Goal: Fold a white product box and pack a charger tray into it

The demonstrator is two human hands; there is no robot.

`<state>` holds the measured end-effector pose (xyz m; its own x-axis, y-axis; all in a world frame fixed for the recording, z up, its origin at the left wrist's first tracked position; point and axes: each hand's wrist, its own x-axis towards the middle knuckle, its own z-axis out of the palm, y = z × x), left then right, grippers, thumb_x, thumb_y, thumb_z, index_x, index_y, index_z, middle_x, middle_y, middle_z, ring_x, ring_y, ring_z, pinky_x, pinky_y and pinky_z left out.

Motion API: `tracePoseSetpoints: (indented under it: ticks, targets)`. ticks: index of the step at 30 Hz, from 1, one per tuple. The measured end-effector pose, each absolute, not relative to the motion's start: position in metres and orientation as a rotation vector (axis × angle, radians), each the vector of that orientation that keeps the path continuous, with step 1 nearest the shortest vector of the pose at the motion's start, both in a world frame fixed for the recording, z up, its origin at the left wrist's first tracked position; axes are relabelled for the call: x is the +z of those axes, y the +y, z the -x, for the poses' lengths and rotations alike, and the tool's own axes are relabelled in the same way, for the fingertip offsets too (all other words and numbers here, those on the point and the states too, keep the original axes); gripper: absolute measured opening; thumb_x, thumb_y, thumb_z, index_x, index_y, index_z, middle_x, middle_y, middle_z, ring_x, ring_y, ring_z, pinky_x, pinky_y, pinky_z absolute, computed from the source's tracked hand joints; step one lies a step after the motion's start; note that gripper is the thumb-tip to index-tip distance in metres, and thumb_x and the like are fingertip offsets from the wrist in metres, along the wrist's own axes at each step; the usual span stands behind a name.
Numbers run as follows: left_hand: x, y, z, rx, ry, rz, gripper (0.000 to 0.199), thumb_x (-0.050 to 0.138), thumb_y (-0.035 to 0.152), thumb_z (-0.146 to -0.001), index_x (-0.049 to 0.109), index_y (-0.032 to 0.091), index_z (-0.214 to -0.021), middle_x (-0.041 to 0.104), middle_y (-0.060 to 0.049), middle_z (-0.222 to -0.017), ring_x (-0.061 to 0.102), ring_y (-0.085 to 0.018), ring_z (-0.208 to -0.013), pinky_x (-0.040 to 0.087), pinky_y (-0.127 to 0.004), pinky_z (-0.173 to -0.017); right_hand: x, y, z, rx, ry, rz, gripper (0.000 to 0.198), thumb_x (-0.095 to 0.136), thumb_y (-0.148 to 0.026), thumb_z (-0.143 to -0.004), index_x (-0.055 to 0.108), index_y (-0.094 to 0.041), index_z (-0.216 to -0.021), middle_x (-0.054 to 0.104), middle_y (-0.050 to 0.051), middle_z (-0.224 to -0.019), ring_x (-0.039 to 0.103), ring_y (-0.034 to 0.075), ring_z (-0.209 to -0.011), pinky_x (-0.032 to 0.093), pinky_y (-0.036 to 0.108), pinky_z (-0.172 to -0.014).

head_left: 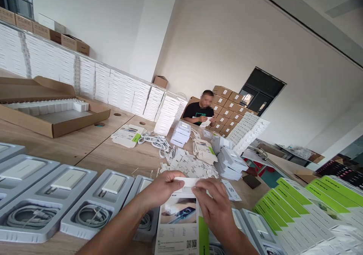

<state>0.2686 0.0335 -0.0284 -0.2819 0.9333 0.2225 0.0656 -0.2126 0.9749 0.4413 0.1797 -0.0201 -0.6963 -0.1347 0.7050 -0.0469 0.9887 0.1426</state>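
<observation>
- Our left hand (160, 188) and right hand (217, 206) both pinch the white flap at the top end of a printed retail box (181, 224), fingers narrowed onto that flap, thumbs underneath where we cannot see them.
- The box stands low in the middle of the view, just above the desk (93, 149), its green-striped face toward us.
- We judge it light, thin card: stiff along the folds, easy to crease on the flat faces, so the folded edges are the safer hold.
- Left of the box, grey moulded trays (68, 194) lie in a row, each with a white charger and a coiled cable, one partly tucked behind it.
- Right of the box, finished green-and-white boxes (306, 206) fan out close by; little free room there.
- Beyond the box, loose white inserts (190, 164) and cables (154, 140) litter the desk, then a seated co-worker (202, 111).
</observation>
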Motion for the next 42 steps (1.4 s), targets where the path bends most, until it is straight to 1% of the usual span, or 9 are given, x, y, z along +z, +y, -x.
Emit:
tracePoseSetpoints:
  ticks: [2,4,7,10,19,24,29,39,42]
  targets:
    - [-0.030,0.035,-0.270,1.600,1.279,-1.202,0.027,0.065,0.041,-0.081,0.066,0.016,-0.092,0.059,0.001,-0.075,0.051,-0.013,-0.068,0.038,-0.023,-0.062,-0.017,0.181,-0.441,0.060,-2.352,0.035,0.022,0.060,-0.014,-0.085,0.067,-0.028,-0.101,0.062,0.008,-0.120,0.058,0.025,-0.112,0.051,0.043,-0.090]
    - [-0.032,0.037,-0.273,1.631,1.240,-1.165,0.032,0.075,0.037,-0.072,0.065,0.015,-0.092,0.060,0.001,-0.076,0.053,-0.013,-0.067,0.039,-0.022,-0.060,-0.010,0.184,-0.440,0.368,-2.411,0.224,0.027,0.065,-0.026,-0.084,0.064,-0.029,-0.110,0.059,0.008,-0.129,0.057,0.026,-0.116,0.054,0.041,-0.088]
    - [-0.036,0.040,-0.277,1.658,1.257,-1.153,0.031,0.077,0.033,-0.069,0.065,0.015,-0.091,0.060,0.001,-0.075,0.054,-0.013,-0.065,0.040,-0.022,-0.059,0.001,0.187,-0.440,0.901,-2.479,0.468,0.050,0.069,-0.037,-0.079,0.055,-0.030,-0.127,0.068,0.006,-0.115,0.065,0.024,-0.101,0.057,0.036,-0.080]
    - [-0.037,0.041,-0.281,1.647,1.302,-1.193,0.027,0.075,0.029,-0.070,0.065,0.015,-0.092,0.061,0.001,-0.074,0.053,-0.012,-0.064,0.039,-0.022,-0.056,0.011,0.188,-0.438,1.158,-2.447,0.523,0.046,0.072,-0.040,-0.075,0.062,-0.027,-0.118,0.072,0.003,-0.100,0.066,0.022,-0.090,0.056,0.033,-0.077]
    - [-0.033,0.039,-0.283,1.693,1.388,-1.286,0.018,0.067,0.029,-0.077,0.069,0.016,-0.089,0.059,0.002,-0.072,0.048,-0.011,-0.062,0.034,-0.021,-0.055,0.025,0.179,-0.436,1.287,-2.444,0.529,0.024,0.075,-0.037,-0.071,0.069,-0.024,-0.090,0.060,-0.003,-0.069,0.050,0.013,-0.065,0.039,0.025,-0.057]
    - [-0.031,0.038,-0.285,1.740,1.431,-1.318,0.016,0.065,0.030,-0.079,0.069,0.015,-0.085,0.058,0.001,-0.070,0.046,-0.011,-0.062,0.034,-0.022,-0.056,0.031,0.178,-0.432,1.342,-2.438,0.610,0.023,0.076,-0.036,-0.068,0.068,-0.021,-0.084,0.054,-0.005,-0.064,0.042,0.011,-0.059,0.032,0.024,-0.053]
    - [-0.031,0.038,-0.285,1.749,1.380,-1.275,0.023,0.066,0.036,-0.080,0.068,0.014,-0.086,0.058,0.000,-0.069,0.047,-0.011,-0.059,0.034,-0.022,-0.052,0.035,0.175,-0.430,1.229,-2.530,0.541,0.017,0.070,-0.037,-0.075,0.067,-0.021,-0.076,0.044,-0.006,-0.059,0.033,0.010,-0.056,0.023,0.026,-0.051]
    - [-0.038,0.040,-0.280,1.737,1.368,-1.276,0.023,0.062,0.037,-0.085,0.071,0.016,-0.090,0.064,-0.002,-0.074,0.054,-0.014,-0.065,0.038,-0.024,-0.059,0.029,0.189,-0.424,1.467,-2.434,0.472,0.025,0.074,-0.040,-0.074,0.064,-0.017,-0.075,0.052,-0.004,-0.062,0.041,0.009,-0.057,0.028,0.025,-0.053]
    - [-0.035,0.037,-0.273,1.701,1.229,-1.138,0.040,0.070,0.035,-0.079,0.066,0.018,-0.115,0.068,-0.003,-0.081,0.059,-0.017,-0.073,0.042,-0.027,-0.068,0.022,0.193,-0.425,1.559,-2.368,0.487,0.026,0.078,-0.039,-0.071,0.066,-0.017,-0.077,0.054,-0.004,-0.061,0.041,0.007,-0.056,0.027,0.024,-0.052]
